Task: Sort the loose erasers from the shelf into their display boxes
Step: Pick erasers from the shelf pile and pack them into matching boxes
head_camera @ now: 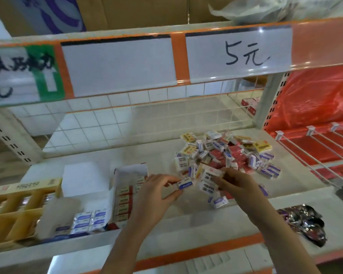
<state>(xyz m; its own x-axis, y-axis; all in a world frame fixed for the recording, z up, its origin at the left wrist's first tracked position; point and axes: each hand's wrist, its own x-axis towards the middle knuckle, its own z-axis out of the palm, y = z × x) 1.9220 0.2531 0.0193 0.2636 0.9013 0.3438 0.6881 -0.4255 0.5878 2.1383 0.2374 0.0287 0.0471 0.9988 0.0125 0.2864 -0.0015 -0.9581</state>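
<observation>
A heap of loose erasers in blue, red and yellow wrappers lies on the white shelf, right of centre. My left hand pinches a blue-and-white eraser at the heap's near edge. My right hand grips a white eraser with red print, with more erasers bunched under it. To the left stand the display boxes: a yellow box, a white box of blue erasers, and a white box of red erasers.
A wire grid backs the shelf. Price tags, one reading 5元, hang on the rail above. Wire dividers and red plastic sit at right. A crumpled shiny wrapper lies by the shelf's front edge. A few loose erasers lie near my right wrist.
</observation>
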